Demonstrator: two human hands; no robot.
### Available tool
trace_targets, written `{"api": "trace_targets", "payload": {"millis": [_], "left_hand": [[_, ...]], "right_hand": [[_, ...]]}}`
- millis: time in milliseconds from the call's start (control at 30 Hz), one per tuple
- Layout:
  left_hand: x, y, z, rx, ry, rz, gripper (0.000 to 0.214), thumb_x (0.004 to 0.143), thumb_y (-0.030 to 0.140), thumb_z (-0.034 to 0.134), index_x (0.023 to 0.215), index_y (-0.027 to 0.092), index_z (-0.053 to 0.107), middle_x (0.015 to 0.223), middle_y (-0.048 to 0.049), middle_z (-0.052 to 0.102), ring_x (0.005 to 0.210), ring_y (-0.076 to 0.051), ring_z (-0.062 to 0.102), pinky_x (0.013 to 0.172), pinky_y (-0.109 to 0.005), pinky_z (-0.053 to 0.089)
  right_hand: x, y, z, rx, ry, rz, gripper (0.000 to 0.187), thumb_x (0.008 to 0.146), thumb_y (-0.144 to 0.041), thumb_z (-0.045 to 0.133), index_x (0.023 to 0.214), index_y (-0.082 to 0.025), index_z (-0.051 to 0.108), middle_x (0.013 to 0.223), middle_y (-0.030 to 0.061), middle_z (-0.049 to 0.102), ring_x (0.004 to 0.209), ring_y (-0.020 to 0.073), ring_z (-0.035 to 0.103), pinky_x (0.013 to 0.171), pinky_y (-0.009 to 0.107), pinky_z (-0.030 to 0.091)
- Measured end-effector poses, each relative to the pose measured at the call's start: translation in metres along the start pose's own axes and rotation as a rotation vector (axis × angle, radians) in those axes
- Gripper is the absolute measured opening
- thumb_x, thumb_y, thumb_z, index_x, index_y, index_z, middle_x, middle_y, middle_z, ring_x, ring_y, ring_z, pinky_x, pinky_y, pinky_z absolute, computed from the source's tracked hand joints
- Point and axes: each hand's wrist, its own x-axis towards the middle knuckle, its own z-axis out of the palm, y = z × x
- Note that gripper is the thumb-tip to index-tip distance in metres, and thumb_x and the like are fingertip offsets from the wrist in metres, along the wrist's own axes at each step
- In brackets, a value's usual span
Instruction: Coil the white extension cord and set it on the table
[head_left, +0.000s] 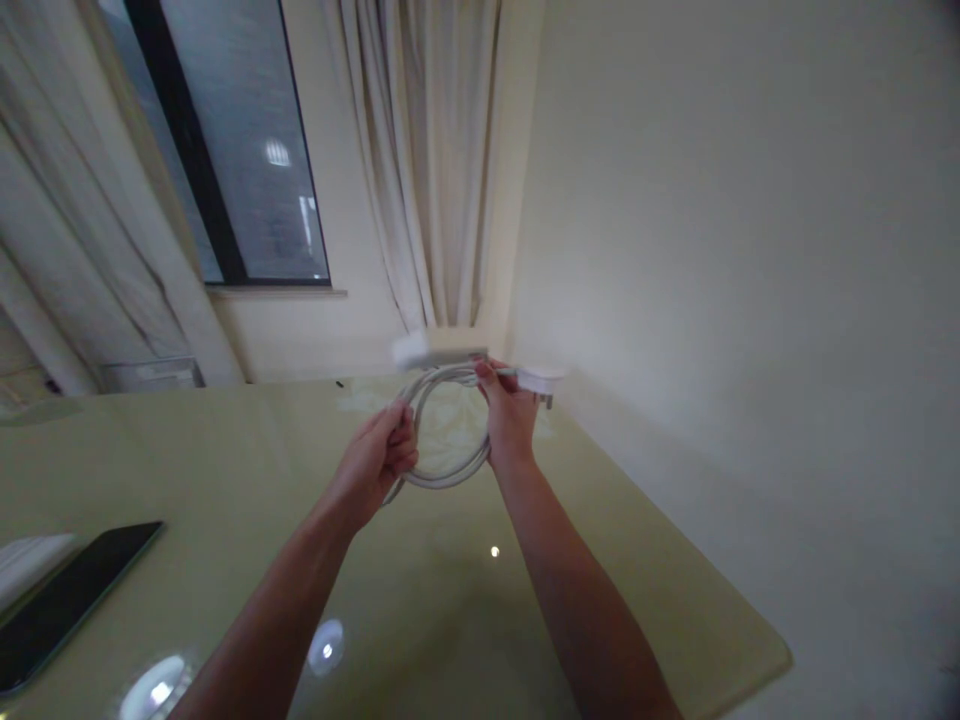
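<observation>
"One cable coil (442,484) in the head view: held how?"

"Above the worktop (660,590), toward its far edge. The left hand (382,450) grips its left side; the right hand (511,415) pinches the top right, near the plug (538,381)."

"Handling?"

"Probably light and springy; best gripped across all loops. Both forearms (579,600) reach forward, converging, fingers curled."

Head camera facing over the table (225,460)

The camera is looking from the wearer's head, forward and downward, the left hand (375,452) and right hand (513,420) showing near mid-frame. The table is filling the lower part, a window (247,130) is standing beyond at upper left, and a wall (712,300) is closing the right side. Softness is leaving its exact height uncertain.
</observation>
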Motion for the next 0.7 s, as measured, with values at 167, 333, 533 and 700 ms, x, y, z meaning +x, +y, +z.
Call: {"api": "trace_targets", "payload": {"millis": [167,333,533,700], "left_hand": [[-0.004,-0.006,0.005,0.333,-0.059,0.168,0.054,0.085,0.071,0.075,0.09,0.018,0.066,0.065,0.0071,0.045,0.05,-0.009,0.042,0.057,-0.026,0.051],[-0.001,-0.007,-0.005,0.873,0.228,0.61,0.059,0.108,0.06,0.035,0.086,0.019,0.071,0.078,-0.0059,0.064,0.072,-0.02,0.059,0.067,-0.033,0.047],[-0.003,0.003,-0.007,1.099,0.193,0.841,0.029,0.091,0.033,0.071,0.118,0.023,0.073,0.115,-0.0104,0.072,0.105,-0.028,0.063,0.092,-0.037,0.048],[-0.006,-0.002,-0.006,0.899,-0.026,0.467,0.037,0.076,0.024,0.085,0.111,0.025,0.074,0.088,-0.005,0.074,0.073,-0.024,0.065,0.07,-0.03,0.045]], "right_hand": [[0.01,0.0,-0.008,0.012,-0.026,0.019,0.037,0.079,-0.052,0.087,0.085,-0.019,0.073,0.092,0.0068,0.084,0.081,0.0191,0.076,0.086,0.037,0.061],[0.011,-0.008,-0.015,-0.013,-0.058,-0.086,0.032,0.089,-0.051,0.078,0.086,-0.021,0.066,0.1,0.0075,0.084,0.091,0.0199,0.077,0.09,0.036,0.06],[0.009,-0.015,-0.013,-0.036,-0.039,-0.107,0.032,0.092,-0.051,0.075,0.086,-0.022,0.062,0.1,0.008,0.084,0.09,0.02,0.077,0.088,0.036,0.059],[0.007,-0.012,-0.01,0.01,-0.09,-0.069,0.04,0.092,-0.058,0.073,0.082,-0.022,0.06,0.093,0.0077,0.084,0.089,0.0212,0.078,0.091,0.037,0.06]]}}
